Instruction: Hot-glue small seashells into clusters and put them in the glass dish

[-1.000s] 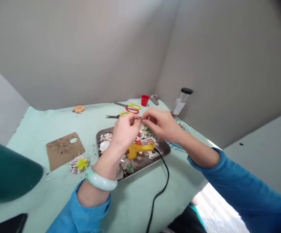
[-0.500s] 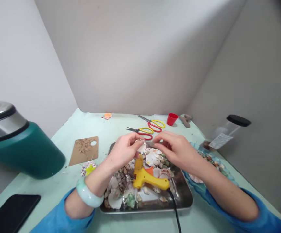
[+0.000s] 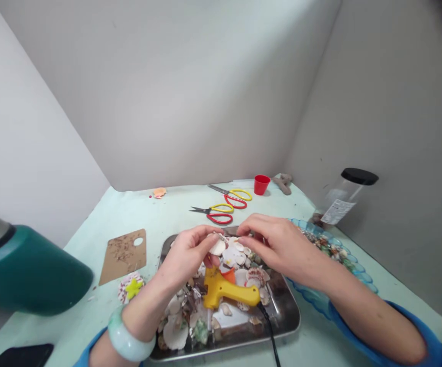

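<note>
Over the far part of a metal tray (image 3: 287,306), my left hand (image 3: 190,252) pinches a white seashell (image 3: 217,246) between thumb and fingers. Just to its right, my right hand (image 3: 274,244) has thumb and index finger curled close together; whatever is between their tips is too small to make out. Several shells fill the tray beneath both hands. On top of them lies a yellow hot glue gun (image 3: 230,293) with an orange trigger, its black cord trailing over the near rim.
Beyond the tray lie two pairs of scissors (image 3: 221,219) and a red cup (image 3: 261,185). At left are brown cardboard (image 3: 123,255), a shell flower (image 3: 131,288), a green bottle (image 3: 33,270) and a phone (image 3: 24,356). A blue dish (image 3: 362,278) and clear jar (image 3: 343,201) stand right.
The view has shifted, so the tray sits lower and slightly left. The white shell in my left hand now shows its face more fully. My right fingertips are a little farther from it.
</note>
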A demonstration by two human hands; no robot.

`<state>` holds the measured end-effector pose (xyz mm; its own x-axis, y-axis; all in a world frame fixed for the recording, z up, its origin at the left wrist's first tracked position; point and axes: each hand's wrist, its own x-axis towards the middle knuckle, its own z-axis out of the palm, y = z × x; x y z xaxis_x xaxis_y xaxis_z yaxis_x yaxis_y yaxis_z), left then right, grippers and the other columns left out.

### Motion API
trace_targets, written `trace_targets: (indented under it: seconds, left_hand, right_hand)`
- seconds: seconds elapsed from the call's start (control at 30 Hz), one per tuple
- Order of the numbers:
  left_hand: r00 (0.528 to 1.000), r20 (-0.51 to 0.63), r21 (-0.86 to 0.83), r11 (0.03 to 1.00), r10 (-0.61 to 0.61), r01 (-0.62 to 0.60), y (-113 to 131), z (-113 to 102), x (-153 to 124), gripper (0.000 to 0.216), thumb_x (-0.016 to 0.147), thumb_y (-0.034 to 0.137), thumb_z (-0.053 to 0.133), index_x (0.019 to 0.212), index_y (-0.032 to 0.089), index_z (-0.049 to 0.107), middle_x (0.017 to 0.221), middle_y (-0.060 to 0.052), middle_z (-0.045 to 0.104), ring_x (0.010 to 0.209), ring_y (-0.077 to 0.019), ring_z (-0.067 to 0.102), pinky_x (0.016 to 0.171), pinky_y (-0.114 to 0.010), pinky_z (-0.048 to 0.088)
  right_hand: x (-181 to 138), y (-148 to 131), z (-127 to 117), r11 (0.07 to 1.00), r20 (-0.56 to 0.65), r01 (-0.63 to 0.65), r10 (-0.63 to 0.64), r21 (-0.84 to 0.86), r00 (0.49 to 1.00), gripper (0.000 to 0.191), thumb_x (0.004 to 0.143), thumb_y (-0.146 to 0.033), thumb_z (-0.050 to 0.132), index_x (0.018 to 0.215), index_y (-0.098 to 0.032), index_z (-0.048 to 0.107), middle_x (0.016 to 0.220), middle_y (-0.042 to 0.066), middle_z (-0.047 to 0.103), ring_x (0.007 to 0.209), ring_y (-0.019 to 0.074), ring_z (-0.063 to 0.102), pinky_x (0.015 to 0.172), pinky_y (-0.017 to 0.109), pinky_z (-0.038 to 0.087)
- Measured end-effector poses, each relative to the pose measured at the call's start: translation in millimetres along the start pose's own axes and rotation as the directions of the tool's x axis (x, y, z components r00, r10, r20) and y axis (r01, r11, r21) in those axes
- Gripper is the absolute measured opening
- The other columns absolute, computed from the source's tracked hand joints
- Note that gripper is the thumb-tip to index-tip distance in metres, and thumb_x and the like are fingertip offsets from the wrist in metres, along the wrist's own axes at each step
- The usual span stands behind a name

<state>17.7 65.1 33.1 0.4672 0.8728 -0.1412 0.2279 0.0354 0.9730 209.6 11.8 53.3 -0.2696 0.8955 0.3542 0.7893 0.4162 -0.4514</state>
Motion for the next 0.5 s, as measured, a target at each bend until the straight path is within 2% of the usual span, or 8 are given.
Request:
trace_targets:
  seconds: [0.17, 0.3, 0.5]
  left_hand:
    - [1.0, 0.015, -0.086, 0.996, -0.017, 0.018, -1.3, 4.3, -1.8, 0.031, 0.075, 0.042, 0.06, 0.092, 0.017, 0.056, 0.056, 0.001, 0.06, 0.052, -0.0131, 0.059, 0.053, -0.024, 0.046]
    - [1.0, 0.002, -0.144, 0.989, -0.017, 0.017, -0.3, 9.5, -3.0, 0.027, 0.074, 0.039, 0.062, 0.087, 0.018, 0.051, 0.062, 0.002, 0.06, 0.057, -0.013, 0.061, 0.057, -0.024, 0.049]
    - [0.999, 0.048, -0.12, 0.993, 0.023, -0.017, 0.3, 10.0, -5.3, 0.02, 0.078, 0.035, 0.057, 0.09, 0.02, 0.05, 0.08, -0.002, 0.065, 0.07, -0.0147, 0.063, 0.063, -0.026, 0.05]
  right_hand:
    - [-6.1, -9.8, 14.2, 0.998, -0.008, -0.057, 0.057, 0.006, 0.998, 0.011, 0.084, -0.03, 0.054, 0.086, -0.023, 0.062, 0.082, 0.001, 0.065, 0.071, 0.0153, 0.059, 0.061, 0.026, 0.041]
    - [-7.3, -9.9, 27.3, 0.994, -0.077, -0.104, 0.107, 0.041, 0.991, 0.008, 0.083, -0.029, 0.055, 0.082, -0.023, 0.06, 0.081, 0.001, 0.065, 0.068, 0.0154, 0.058, 0.057, 0.025, 0.041]
    - [-5.2, -7.8, 35.2, 0.992, -0.106, -0.128, 0.127, 0.003, 0.986, 0.01, 0.085, -0.025, 0.05, 0.078, -0.022, 0.057, 0.079, 0.003, 0.064, 0.063, 0.0159, 0.058, 0.056, 0.027, 0.041]
